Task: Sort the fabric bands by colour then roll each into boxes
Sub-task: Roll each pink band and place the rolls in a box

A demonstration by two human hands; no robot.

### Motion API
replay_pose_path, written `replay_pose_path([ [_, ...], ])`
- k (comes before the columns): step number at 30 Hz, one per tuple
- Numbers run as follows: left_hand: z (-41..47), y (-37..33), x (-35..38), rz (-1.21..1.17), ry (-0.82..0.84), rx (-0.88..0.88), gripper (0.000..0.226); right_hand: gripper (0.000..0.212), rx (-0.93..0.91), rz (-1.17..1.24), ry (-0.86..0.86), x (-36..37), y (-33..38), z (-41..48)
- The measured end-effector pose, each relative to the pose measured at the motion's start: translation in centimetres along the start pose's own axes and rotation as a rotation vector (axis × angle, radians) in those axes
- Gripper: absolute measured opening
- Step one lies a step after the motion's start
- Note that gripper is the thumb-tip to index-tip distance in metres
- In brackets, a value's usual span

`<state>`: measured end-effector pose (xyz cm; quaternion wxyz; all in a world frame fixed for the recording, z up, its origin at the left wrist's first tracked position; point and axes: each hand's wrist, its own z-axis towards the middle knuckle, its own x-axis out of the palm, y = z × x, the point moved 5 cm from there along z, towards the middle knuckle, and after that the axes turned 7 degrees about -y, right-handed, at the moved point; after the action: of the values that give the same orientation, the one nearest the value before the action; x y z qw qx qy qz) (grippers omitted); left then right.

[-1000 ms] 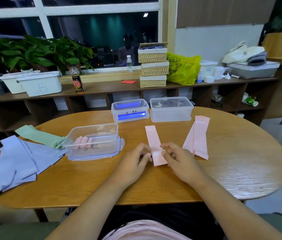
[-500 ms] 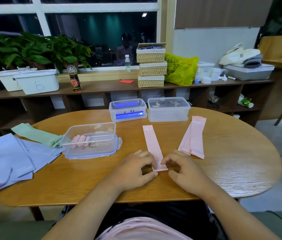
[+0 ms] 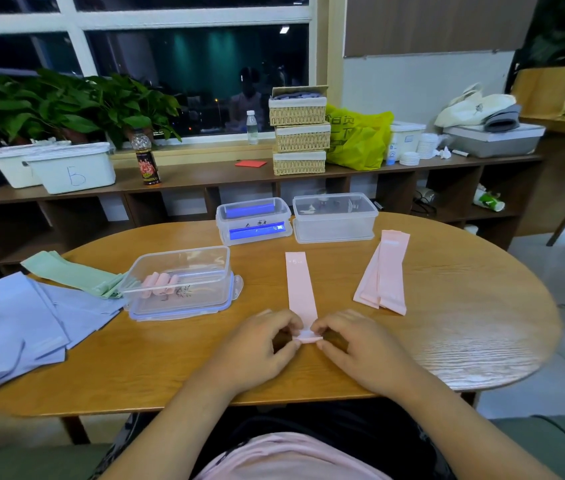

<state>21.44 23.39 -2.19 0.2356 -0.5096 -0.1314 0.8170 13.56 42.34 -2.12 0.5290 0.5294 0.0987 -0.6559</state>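
Pink band, rolled near end partly hidden; left hand, right hand grip: both pinching it.

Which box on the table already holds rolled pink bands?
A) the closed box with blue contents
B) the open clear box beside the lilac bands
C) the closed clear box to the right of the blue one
B: pink rolls lie inside the open clear box, seen through its wall.
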Motion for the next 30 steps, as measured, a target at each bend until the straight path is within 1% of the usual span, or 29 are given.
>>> replay_pose_path([
  [2, 0.03, 0.18, -0.02, -0.002, -0.012, -0.027, 0.017, 0.028, 0.052, 0.029, -0.031, -0.08, -0.33, -0.06],
  [4, 0.06, 0.25, 0.01, 0.018, -0.019, -0.033, 0.012, 0.025, 0.07, 0.035, -0.047, -0.15, -0.42, -0.01],
  [7, 0.22, 0.16, 0.09, 0.036, -0.014, -0.001, 0.006, 0.015, 0.036, 0.0, -0.029, 0.03, -0.3, 0.12],
  [15, 0.17, 0.08, 0.2, -0.003, -0.023, 0.068, 0.009, 0.009, -0.036, 0.019, -0.036, 0.39, -0.48, -0.14],
  [26, -0.04, 0.22, 0.17, -0.05, -0.029, 0.061, 0.01, 0.008, -0.05, 0.067, -0.054, 0.17, -0.41, -0.51],
  [30, -0.14, 0.08, 0.04, -0.041, -0.028, 0.051, 0.011, 0.01, -0.052, 0.04, -0.061, 0.19, -0.4, -0.54],
])
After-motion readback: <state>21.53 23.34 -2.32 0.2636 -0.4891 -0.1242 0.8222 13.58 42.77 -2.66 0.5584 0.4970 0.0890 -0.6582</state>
